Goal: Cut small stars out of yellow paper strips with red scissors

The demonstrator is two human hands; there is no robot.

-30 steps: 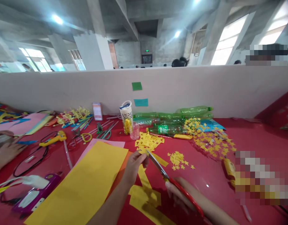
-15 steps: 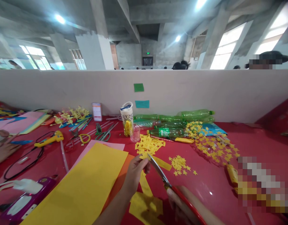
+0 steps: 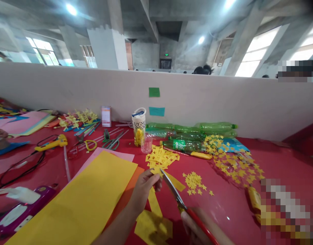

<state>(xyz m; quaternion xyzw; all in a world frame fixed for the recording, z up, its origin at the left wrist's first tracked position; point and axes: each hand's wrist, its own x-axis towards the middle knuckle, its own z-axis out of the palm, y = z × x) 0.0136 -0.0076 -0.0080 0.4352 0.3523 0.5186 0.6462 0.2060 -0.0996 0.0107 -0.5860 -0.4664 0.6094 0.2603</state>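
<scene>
The left hand pinches one small piece of yellow paper over the bench; the right hand is closed around one pair of red-handled scissors, with blade tips at this piece. Beyond them stand two containers: one printed cup, where something yellow shows low down, whether inside I cannot tell, and one clear cup. At least four green bottles lie behind.

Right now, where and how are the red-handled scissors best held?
By the red handles, probably from the near right, where the right grip holds them: the metal blades point away from that side, toward the yellow piece in the left grip.
</scene>
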